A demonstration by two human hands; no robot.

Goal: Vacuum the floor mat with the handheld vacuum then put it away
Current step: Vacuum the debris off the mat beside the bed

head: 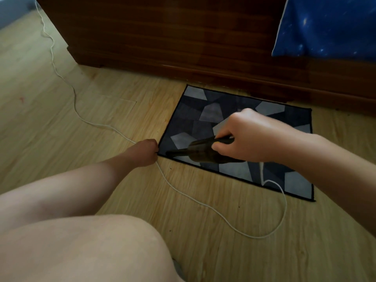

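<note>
A small floor mat (234, 110) with a grey and dark blue geometric pattern lies on the wooden floor beside a wooden bed base. My right hand (250, 135) grips the handle of a black handheld vacuum (201, 152), whose nozzle points left over the mat's near left corner. The vacuum's white cord (203, 204) loops over the floor in front of the mat and runs away to the far left. My left hand (145, 152) is curled at the mat's left corner, where the cord passes under it; whether it pinches the cord or the mat edge is unclear.
The dark wooden bed base (183, 37) runs along the far side of the mat. A blue starry cloth (325, 27) hangs over it at the top right. My bare knee (85, 251) fills the bottom left. Light wooden floor (50, 119) surrounds the mat.
</note>
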